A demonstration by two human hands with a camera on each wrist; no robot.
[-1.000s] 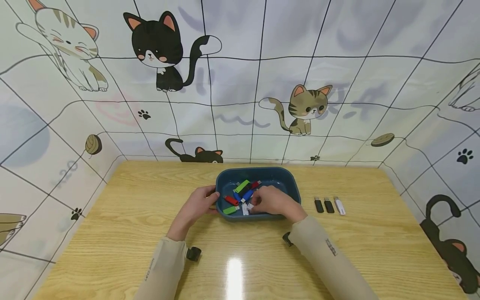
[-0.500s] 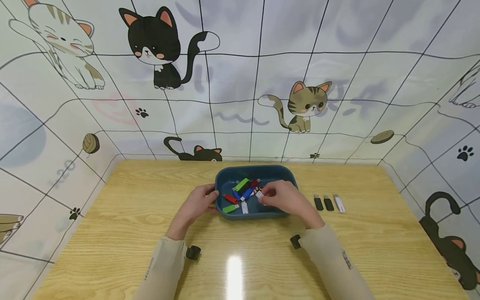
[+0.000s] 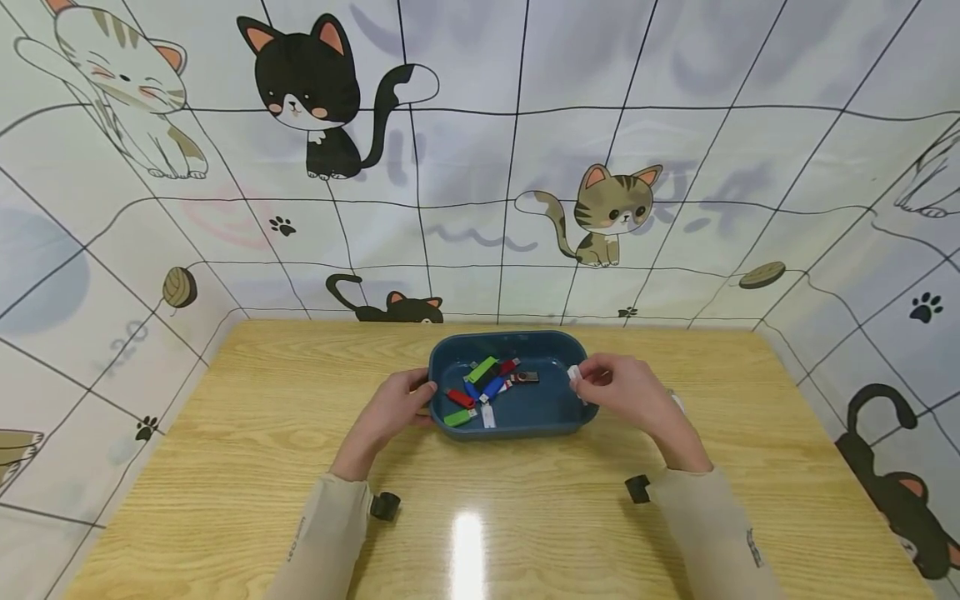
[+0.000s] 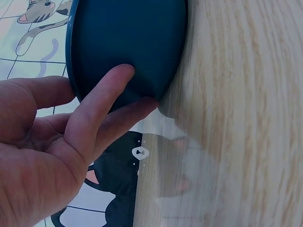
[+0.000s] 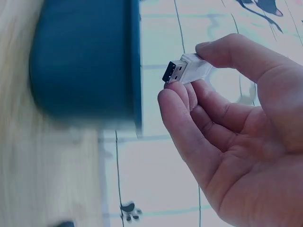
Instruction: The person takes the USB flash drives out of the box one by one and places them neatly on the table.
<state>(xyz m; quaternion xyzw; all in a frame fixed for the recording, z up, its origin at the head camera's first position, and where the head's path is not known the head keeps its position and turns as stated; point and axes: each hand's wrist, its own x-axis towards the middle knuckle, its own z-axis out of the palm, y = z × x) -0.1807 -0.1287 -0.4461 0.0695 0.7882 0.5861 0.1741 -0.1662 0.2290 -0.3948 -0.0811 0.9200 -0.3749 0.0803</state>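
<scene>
A blue plastic bin (image 3: 517,432) stands on the table with several USB sticks in its left half. Among them are a green stick (image 3: 482,369), a red stick (image 3: 461,398), a blue stick (image 3: 492,387) and a white stick (image 3: 488,415). My left hand (image 3: 393,408) holds the bin's left end; the left wrist view has its thumb and fingers against the bin wall (image 4: 128,38). Over the bin's right rim, my right hand (image 3: 630,392) pinches a white USB stick (image 5: 194,68) between thumb and fingers. Its metal plug points toward the bin.
Right of the bin, another white USB stick (image 3: 677,402) lies on the wooden table (image 3: 765,467), mostly behind my right hand. A cat-printed backdrop (image 3: 480,167) rises behind the table and along both sides.
My right hand has lifted a white USB stick from the pile and moved right to the bin's right rim, now covering the black sticks on the table. My left hand stays at the bin.
</scene>
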